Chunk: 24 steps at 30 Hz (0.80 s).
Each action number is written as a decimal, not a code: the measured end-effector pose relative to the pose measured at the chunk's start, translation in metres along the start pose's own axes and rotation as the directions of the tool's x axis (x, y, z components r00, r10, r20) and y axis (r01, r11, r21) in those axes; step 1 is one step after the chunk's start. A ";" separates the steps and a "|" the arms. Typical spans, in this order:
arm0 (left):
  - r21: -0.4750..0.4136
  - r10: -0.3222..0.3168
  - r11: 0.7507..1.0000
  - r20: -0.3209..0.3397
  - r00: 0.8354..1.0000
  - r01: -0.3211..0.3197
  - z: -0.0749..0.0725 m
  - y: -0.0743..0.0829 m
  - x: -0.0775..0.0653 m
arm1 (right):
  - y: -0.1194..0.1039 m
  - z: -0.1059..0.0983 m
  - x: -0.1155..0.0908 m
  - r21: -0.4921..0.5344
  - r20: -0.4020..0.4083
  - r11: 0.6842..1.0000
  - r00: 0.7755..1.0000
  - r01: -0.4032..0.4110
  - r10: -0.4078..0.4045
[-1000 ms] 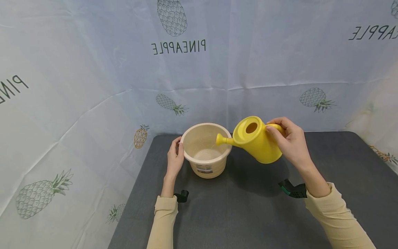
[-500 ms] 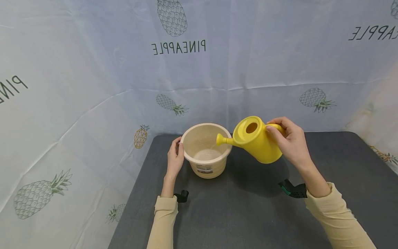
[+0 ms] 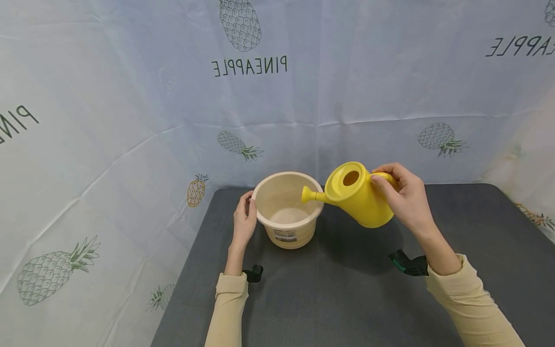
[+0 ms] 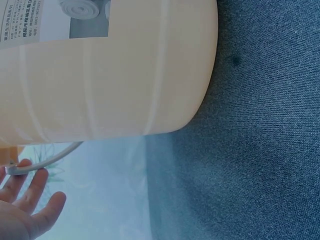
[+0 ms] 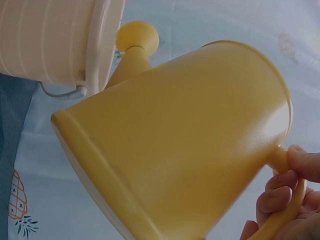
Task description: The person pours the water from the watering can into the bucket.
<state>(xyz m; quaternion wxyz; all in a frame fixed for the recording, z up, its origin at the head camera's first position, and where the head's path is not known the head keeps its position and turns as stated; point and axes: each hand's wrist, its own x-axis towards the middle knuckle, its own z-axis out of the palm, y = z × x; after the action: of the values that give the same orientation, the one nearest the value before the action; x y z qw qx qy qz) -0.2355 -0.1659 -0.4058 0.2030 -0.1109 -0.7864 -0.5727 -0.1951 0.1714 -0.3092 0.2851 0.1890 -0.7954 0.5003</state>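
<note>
A cream plastic bucket (image 3: 289,232) stands upright on the dark table. My left hand (image 3: 244,220) touches its left side at the rim; in the left wrist view its fingers (image 4: 34,192) are spread and gently bent beside the grey wire handle (image 4: 47,162). With my right hand (image 3: 407,197) I grip the handle of a yellow watering can (image 3: 366,205), fingers curled round it in the right wrist view. The can is tilted left above the table, its spout head (image 3: 308,194) over the bucket's right rim. Faint streaks like water show below the spout inside the bucket.
The dark cloth-like table (image 3: 325,308) extends on both sides of the bucket. A pale curtain (image 3: 368,86) with pineapple prints hangs behind the table and along its left. Black wrist mounts (image 3: 409,264) sit at both sleeves.
</note>
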 end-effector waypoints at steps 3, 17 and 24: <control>0.001 -0.005 1.000 0.001 1.000 0.005 0.000 0.000 0.000 | 0.001 0.000 0.000 -0.009 -0.001 1.000 1.000 -0.003 0.003; 0.013 -0.015 1.000 0.000 1.000 0.015 0.000 0.000 0.000 | 0.001 0.000 0.000 -0.002 0.006 1.000 1.000 -0.012 0.012; 0.006 0.004 1.000 0.003 1.000 -0.004 0.000 -0.001 0.000 | -0.001 0.000 0.001 -0.009 0.003 1.000 1.000 -0.002 0.002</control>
<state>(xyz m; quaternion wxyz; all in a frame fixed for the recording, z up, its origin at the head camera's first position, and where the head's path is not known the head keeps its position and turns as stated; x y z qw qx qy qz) -0.2364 -0.1663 -0.4068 0.2034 -0.1124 -0.7882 -0.5699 -0.1953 0.1715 -0.3081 0.2843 0.1876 -0.7982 0.4968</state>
